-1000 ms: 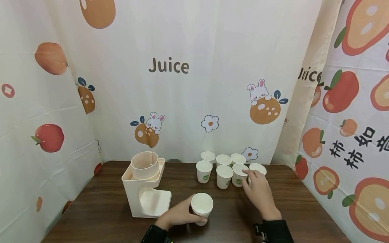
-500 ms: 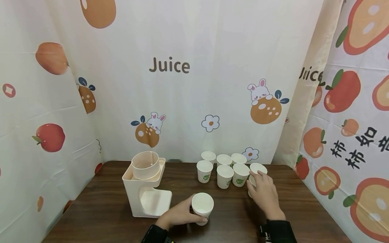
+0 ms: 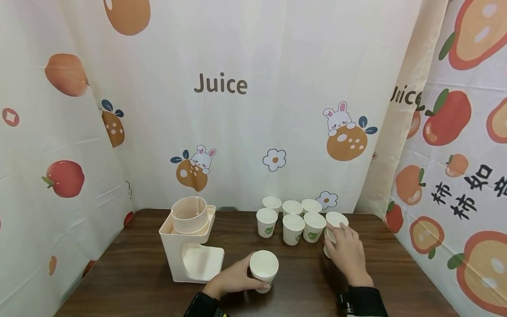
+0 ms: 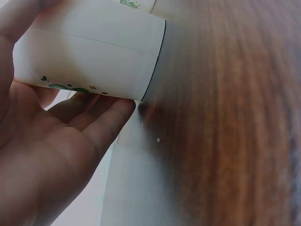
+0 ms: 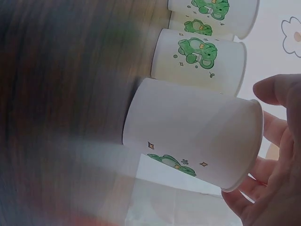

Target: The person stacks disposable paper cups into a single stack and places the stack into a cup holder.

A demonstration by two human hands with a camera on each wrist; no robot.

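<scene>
My left hand grips a white paper cup, upright near the front middle of the table. In the left wrist view the fingers curl round this cup, and its base is close to the wood. On the right, my right hand reaches over a paper cup, its thumb and fingers round the rim. This cup is mostly covered by the hand in the head view. Just behind it stands another paper cup. Several more, with green bear prints, are grouped to its left, among them a front cup.
A cream juicer-like stand with a round cup-shaped top and a flat base plate stands left of my left hand. The brown wooden table is enclosed by fruit-print curtains marked "Juice".
My right hand has shifted right, away from the neighbouring front-row cup, to the cup at the right end. The left hand and its paper cup have stayed in place.
</scene>
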